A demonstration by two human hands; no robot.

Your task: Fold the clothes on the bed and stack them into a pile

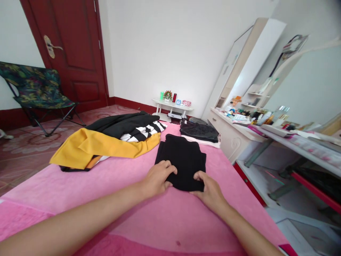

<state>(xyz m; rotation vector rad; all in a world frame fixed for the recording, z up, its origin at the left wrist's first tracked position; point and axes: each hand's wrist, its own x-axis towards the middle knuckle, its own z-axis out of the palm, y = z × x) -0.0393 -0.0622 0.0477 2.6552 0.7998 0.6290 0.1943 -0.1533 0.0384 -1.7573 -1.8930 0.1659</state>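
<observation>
A folded black garment (182, 158) lies flat on the pink bed cover (149, 220) in front of me. My left hand (160, 176) grips its near left corner, fingers on top and thumb at the edge. At the near right corner my right hand (207, 188) pinches the cloth in the same way. Its exact kind cannot be made out from the folded shape. To the left sprawls a loose heap of clothes, with a yellow garment (106, 144), a black one (119, 124) and a black-and-white patterned piece (144, 131).
Behind on the right lies a stack of folded clothes (199, 131), black over white. A dressing table (246, 129) crowded with bottles runs along the right side. A low white table (173, 104) stands by the far wall, a folding chair (37, 87) at the left near a red door (71, 46).
</observation>
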